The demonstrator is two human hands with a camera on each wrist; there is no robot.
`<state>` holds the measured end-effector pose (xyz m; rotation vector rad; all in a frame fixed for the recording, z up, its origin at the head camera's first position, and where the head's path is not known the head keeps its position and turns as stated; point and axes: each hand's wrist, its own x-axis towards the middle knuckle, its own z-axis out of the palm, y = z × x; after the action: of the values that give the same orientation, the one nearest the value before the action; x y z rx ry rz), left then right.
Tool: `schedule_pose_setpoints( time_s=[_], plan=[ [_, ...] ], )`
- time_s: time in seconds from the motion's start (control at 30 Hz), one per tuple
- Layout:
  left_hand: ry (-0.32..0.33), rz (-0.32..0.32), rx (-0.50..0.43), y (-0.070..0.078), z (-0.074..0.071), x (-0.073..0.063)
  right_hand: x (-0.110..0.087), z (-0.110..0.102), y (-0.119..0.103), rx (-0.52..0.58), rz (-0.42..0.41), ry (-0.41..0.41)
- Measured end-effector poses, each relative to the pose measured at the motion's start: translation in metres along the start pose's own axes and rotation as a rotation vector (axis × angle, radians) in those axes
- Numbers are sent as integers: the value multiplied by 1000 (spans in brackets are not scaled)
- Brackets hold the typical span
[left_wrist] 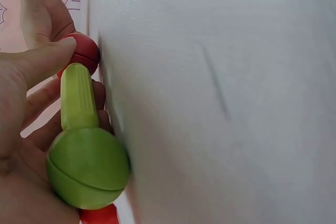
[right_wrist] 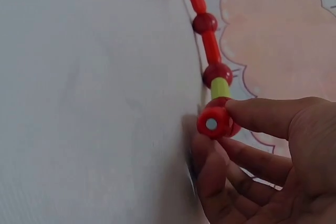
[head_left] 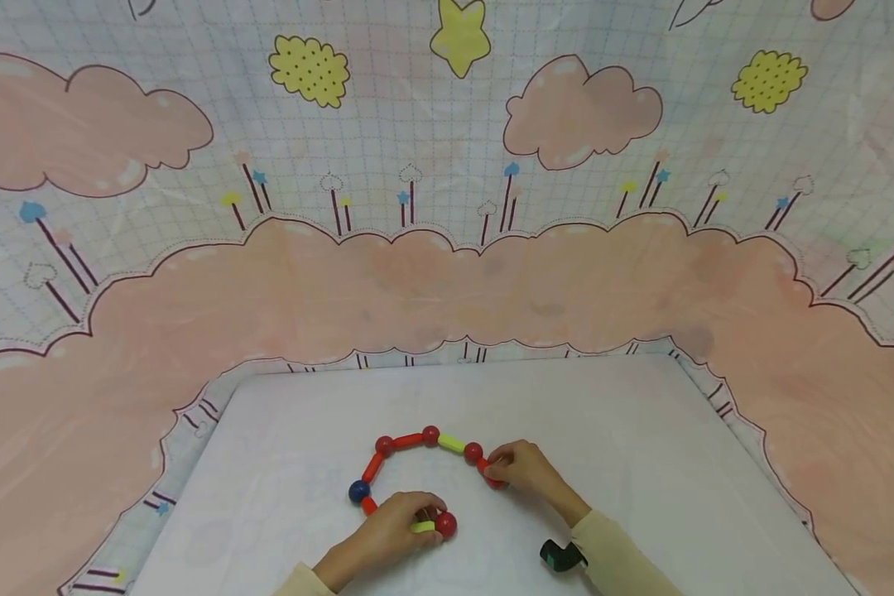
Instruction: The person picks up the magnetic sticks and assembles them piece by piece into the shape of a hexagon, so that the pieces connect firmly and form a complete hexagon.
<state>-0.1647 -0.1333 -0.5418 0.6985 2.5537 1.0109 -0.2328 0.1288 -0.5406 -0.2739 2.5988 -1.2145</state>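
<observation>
A chain of magnetic balls and rods curves over the white table [head_left: 290, 430] in an open ring. My left hand [head_left: 398, 526] holds its near end, with the thumb on a red ball [left_wrist: 84, 51] and the fingers behind a yellow-green rod [left_wrist: 79, 98]. A green ball [left_wrist: 88, 169] joins that rod, close to the palm. At the other end my right hand [head_left: 525, 468] pinches a red rod [right_wrist: 214, 123] between thumb and fingers; its silver tip faces the right wrist camera. Between the hands run red balls [head_left: 430, 435], a blue ball [head_left: 359, 492] and more rods.
A small black and dark green object [head_left: 559, 555] lies by the right sleeve [head_left: 618, 550]. Behind the table hangs a cloth [head_left: 447, 290] printed with clouds and stars. The table's far edge [head_left: 447, 364] lies beyond the chain.
</observation>
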Motion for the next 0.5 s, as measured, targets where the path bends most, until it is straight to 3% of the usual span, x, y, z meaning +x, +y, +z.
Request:
schedule_pose_setpoints(
  time_s=[0.23,0.5],
  plan=[
    [39,31,-34,0,3,6,-5,9,-7,129,9,-66],
    [104,24,-70,5,7,15,-3,19,-7,238,13,-42]
  ],
)
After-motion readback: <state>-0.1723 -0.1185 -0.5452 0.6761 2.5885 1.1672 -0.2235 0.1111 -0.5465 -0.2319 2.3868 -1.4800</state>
